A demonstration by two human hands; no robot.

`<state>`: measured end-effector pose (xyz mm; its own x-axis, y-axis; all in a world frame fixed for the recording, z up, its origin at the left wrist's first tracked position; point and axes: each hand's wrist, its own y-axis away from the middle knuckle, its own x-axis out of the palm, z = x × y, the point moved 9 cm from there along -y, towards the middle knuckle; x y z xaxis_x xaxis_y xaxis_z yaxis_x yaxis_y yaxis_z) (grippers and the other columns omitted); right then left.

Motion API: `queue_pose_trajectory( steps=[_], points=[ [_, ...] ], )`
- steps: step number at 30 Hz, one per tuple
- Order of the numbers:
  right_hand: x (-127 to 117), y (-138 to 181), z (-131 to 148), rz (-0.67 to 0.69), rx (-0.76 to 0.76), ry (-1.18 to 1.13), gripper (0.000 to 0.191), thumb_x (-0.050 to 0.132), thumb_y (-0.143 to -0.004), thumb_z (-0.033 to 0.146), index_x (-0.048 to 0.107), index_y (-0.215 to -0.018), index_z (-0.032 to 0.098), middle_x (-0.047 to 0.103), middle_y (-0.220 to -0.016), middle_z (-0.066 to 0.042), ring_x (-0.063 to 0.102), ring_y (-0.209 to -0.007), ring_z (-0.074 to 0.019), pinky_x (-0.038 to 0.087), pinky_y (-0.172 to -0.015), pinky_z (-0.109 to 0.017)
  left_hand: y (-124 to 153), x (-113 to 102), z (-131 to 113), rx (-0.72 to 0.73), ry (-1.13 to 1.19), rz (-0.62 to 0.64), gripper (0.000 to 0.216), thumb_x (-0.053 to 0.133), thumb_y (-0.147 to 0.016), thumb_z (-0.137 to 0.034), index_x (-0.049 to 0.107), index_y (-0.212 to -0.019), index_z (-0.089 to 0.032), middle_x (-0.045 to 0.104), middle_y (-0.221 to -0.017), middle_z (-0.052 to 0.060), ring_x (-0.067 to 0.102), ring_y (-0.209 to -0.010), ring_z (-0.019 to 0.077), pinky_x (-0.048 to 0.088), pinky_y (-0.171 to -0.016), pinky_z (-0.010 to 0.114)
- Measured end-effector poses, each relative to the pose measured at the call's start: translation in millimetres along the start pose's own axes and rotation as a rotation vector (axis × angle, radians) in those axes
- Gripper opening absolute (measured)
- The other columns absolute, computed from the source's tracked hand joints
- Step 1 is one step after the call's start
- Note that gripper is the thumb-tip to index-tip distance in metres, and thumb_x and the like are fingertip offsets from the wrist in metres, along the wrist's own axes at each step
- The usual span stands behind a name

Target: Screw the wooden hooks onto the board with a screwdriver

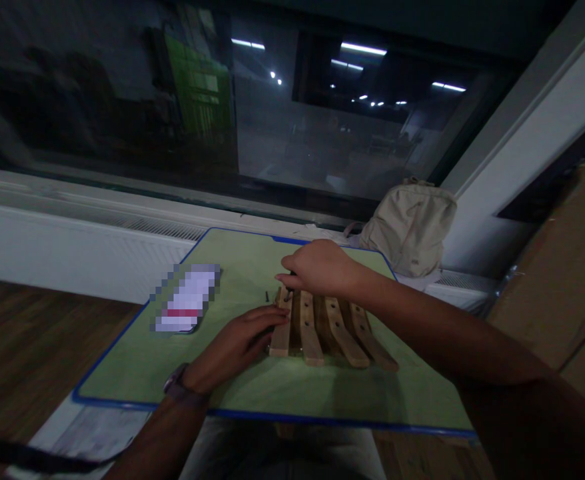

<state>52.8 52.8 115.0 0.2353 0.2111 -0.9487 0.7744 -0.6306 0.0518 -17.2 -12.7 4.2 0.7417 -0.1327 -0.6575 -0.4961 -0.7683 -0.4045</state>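
Note:
Several pale wooden slats with dark holes lie side by side on the table, across darker wood or gaps whose make I cannot tell. My left hand (pixel 245 340) reaches in from the left, its fingers laid over the leftmost wooden slat (pixel 280 341) and the thumb at its side edge. Above the far end of that slat, my right hand (pixel 320 267) is closed, thumb and fingers pinched on a small dark tool (pixel 290 288), mostly hidden; its kind cannot be made out. A dark screw (pixel 267 296) is on the tabletop just left of the slat.
The pale green tabletop (pixel 232 257) has a blue rim. A phone-like object (pixel 190 297), blurred out, lies at its left. A beige backpack (pixel 412 223) stands behind the right corner, by the window. A white radiator (pixel 72 243) runs along the wall; cardboard (pixel 557 267) rises at right.

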Motion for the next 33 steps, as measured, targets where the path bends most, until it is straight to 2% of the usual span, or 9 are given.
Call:
queue_pose_trajectory(
  steps=[3,7,10,14,21,26,29,31,33],
  points=[
    [0,-1,-1,0.007,0.0,0.002,0.041,0.054,-0.102,0.048,0.08,-0.098,0.016,0.08,-0.089,-0.016,0.075,-0.09,-0.0313,0.044,-0.066,-0.032,1,-6,4,-0.001,0.032,-0.05,0.041,0.042,-0.099,-0.014,0.063,-0.132,-0.026,0.068,-0.137,0.006,0.061,-0.132,0.0202,0.05,-0.113,0.044],
    [-3,-2,1,0.01,-0.003,-0.011,0.041,0.056,-0.101,0.048,0.082,-0.097,0.016,0.081,-0.09,-0.017,0.076,-0.091,-0.0332,0.047,-0.067,-0.034,3,-32,9,-0.056,0.044,-0.281,0.031,0.046,-0.099,-0.021,0.068,-0.121,-0.023,0.071,-0.129,0.009,0.065,-0.124,0.0222,0.053,-0.107,0.043],
    [-8,-3,4,0.003,0.011,-0.019,0.05,0.049,-0.104,0.051,0.082,-0.098,0.014,0.08,-0.09,-0.02,0.076,-0.092,-0.0347,0.048,-0.068,-0.036,-2,-47,14,-0.2,0.1,-0.412,0.022,0.058,-0.095,-0.035,0.068,-0.11,-0.021,0.073,-0.113,0.009,0.071,-0.106,0.0225,0.06,-0.089,0.037],
    [-12,-3,5,0.021,0.029,-0.042,0.061,0.035,-0.108,0.05,0.082,-0.099,0.012,0.08,-0.091,-0.021,0.075,-0.094,-0.0337,0.048,-0.068,-0.035,-25,-53,6,-0.286,0.147,-0.44,0.027,0.071,-0.084,-0.038,0.064,-0.102,-0.02,0.072,-0.1,0.006,0.07,-0.089,0.0211,0.055,-0.062,0.027],
    [-10,-8,1,-0.002,0.027,-0.087,0.078,0.019,-0.108,0.058,0.081,-0.097,0.013,0.08,-0.088,-0.02,0.075,-0.094,-0.0342,0.044,-0.065,-0.035,-63,-63,-9,-0.237,0.022,-0.535,0.014,0.07,-0.073,-0.019,0.055,-0.076,-0.019,0.062,-0.072,-0.003,0.059,-0.07,0.0142,0.045,-0.063,0.025],
    [-14,3,-11,-0.024,0.055,-0.128,0.063,0.027,-0.109,0.051,0.076,-0.099,0.014,0.078,-0.096,-0.017,0.072,-0.092,-0.0295,0.042,-0.067,-0.033,-66,-56,0,-0.216,0.14,-0.55,0.012,0.069,-0.078,-0.026,0.059,-0.081,-0.019,0.066,-0.075,-0.002,0.064,-0.072,0.015,0.05,-0.069,0.026],
    [-38,41,-32,-0.253,0.081,-0.202,0.049,0.032,-0.108,0.047,0.069,-0.104,0.015,0.074,-0.101,-0.014,0.068,-0.089,-0.0267,0.044,-0.071,-0.033,-63,-55,5,-0.197,0.227,-0.555,0.026,0.074,-0.079,-0.036,0.064,-0.096,-0.019,0.069,-0.087,0.001,0.068,-0.08,0.017,0.056,-0.076,0.03],
    [-47,82,-51,-0.501,0.084,-0.324,0.049,0.026,-0.107,0.047,0.064,-0.098,0.018,0.069,-0.096,-0.012,0.064,-0.087,-0.0255,0.046,-0.075,-0.036,-62,-56,8,-0.198,0.264,-0.56,0.035,0.076,-0.078,-0.037,0.064,-0.107,-0.02,0.069,-0.089,0.001,0.069,-0.081,0.017,0.058,-0.077,0.03],
    [-38,133,-78,-0.794,0.158,-0.454,0.047,0.026,-0.106,0.052,0.06,-0.093,0.023,0.064,-0.09,-0.01,0.062,-0.088,-0.026,0.049,-0.08,-0.04,-63,-56,8,-0.187,0.28,-0.538,0.037,0.076,-0.078,-0.036,0.065,-0.111,-0.021,0.069,-0.087,0.0,0.07,-0.081,0.0167,0.059,-0.076,0.029]
  ],
)
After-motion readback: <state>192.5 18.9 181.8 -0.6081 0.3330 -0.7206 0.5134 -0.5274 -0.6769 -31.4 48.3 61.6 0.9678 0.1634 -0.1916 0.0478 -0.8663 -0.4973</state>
